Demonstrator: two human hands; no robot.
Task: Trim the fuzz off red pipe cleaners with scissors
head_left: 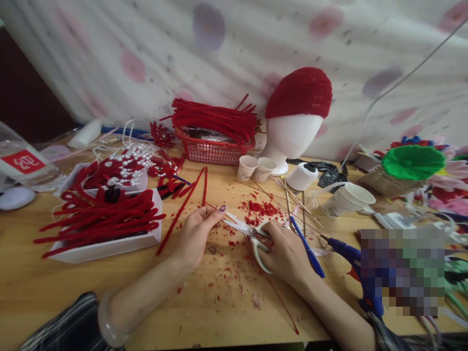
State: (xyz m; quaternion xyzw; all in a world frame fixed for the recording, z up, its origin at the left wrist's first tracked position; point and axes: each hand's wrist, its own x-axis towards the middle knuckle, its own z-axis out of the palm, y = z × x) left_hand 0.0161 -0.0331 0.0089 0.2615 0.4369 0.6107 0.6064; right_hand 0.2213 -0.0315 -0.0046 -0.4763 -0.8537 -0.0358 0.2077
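Note:
My right hand (288, 251) is closed round the pale handles of a pair of scissors (244, 227). The scissor blades point left, their tips close to my left fingertips. My left hand (195, 231) pinches a thin red pipe cleaner (280, 295); its bare-looking length runs past the blades down toward the table's front. Red fluff clippings (261, 209) lie heaped behind the scissors and scattered beneath both hands. Two fuller red pipe cleaners (183, 209) rest on the table left of my left hand.
A white box (109, 248) of red pipe cleaners stands left, a red basket (215, 151) behind. Paper cups (247, 168), a foam head (292, 136) and a thread spool (302, 176) stand at the back. On the right lie a blue pen (307, 248) and a blue glue gun (351, 253).

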